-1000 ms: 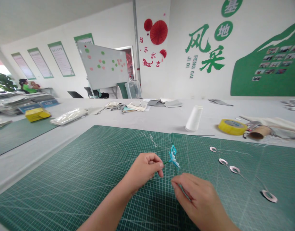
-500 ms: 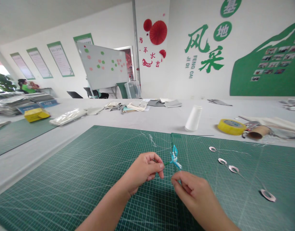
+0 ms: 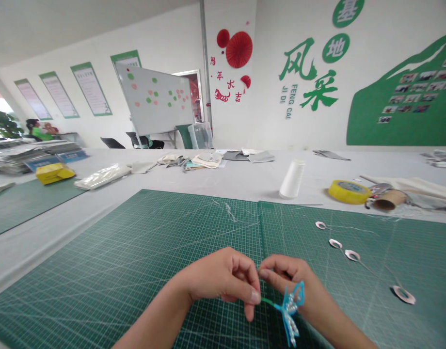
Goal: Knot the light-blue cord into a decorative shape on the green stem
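Note:
Between the thumb and fingers of my left hand (image 3: 232,281) is the green stem of a small blue ornament with looped petals or wings and clear beads (image 3: 289,317). The ornament points right and down, in front of my right wrist. My right hand (image 3: 294,274) is closed in a pinch close beside the left fingertips. Whatever its fingers hold, perhaps a fine thread, is too small to make out. Under both hands lies a green cutting mat (image 3: 153,252) with a white grid.
Several pink-white oval rings (image 3: 352,255) with thin threads or wires lie on the right mat. Loose white thread (image 3: 229,212) lies further back. Behind stand a white thread cone (image 3: 293,179) and yellow tape (image 3: 349,192). Cloth scraps (image 3: 206,160) and a yellow box (image 3: 55,173) are further off.
My left hand has moved down and slightly right, swinging the blue beaded ornament from upright to pointing right and down, in front of my right wrist. My right hand stays pinched nearby.

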Demonstrator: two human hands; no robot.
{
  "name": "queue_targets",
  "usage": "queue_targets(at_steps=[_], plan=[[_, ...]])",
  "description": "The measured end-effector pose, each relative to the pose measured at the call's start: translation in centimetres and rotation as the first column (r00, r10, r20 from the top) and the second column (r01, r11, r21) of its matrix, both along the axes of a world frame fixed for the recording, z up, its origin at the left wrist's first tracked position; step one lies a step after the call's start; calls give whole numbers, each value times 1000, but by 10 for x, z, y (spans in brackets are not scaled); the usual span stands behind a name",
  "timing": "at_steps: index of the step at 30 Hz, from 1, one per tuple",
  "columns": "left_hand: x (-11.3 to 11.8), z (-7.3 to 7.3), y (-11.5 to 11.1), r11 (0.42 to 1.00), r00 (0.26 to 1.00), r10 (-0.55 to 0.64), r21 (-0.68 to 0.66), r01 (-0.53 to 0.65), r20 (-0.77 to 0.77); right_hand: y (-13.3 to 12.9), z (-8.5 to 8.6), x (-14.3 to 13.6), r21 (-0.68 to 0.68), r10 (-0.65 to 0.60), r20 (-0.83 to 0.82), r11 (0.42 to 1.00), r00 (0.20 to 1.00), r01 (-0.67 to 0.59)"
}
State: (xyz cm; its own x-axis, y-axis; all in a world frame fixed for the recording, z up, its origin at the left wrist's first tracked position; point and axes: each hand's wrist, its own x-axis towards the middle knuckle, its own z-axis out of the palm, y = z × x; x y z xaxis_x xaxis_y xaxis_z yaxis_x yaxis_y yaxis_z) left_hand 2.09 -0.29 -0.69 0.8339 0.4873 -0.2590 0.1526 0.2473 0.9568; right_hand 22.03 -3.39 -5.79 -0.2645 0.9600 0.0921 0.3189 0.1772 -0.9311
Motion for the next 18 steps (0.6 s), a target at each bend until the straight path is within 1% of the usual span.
queue_targets(at_steps=[3, 6, 11, 13, 15, 16, 18], plan=[[0, -3, 1, 998, 997, -62, 1, 62, -50, 2, -1, 3, -52, 54, -56, 997, 997, -57], [1, -7, 1, 996, 992, -88, 20, 91, -89, 4, 2, 6, -88, 100, -53, 991, 994, -104], [4, -13, -2, 990, 983, -88, 92, 104, -158, 1, 10, 6, -113, 147, -27, 982, 989, -149], [5, -15, -3, 987, 981, -59, 135, 85, -186, -3, 14, 5, -109, 145, 14, 984, 989, -142], [7, -16, -4, 978, 977, 4, 205, 41, -215, -7, 20, 3, -75, 110, 97, 992, 989, -103], [7, -16, -3, 970, 974, 40, 243, 16, -223, -9, 22, 1, -33, 77, 152, 997, 985, -73], [7, -17, -3, 955, 970, 100, 297, -30, -223, -13, 27, -1, 114, -4, 258, 993, 966, -26]])
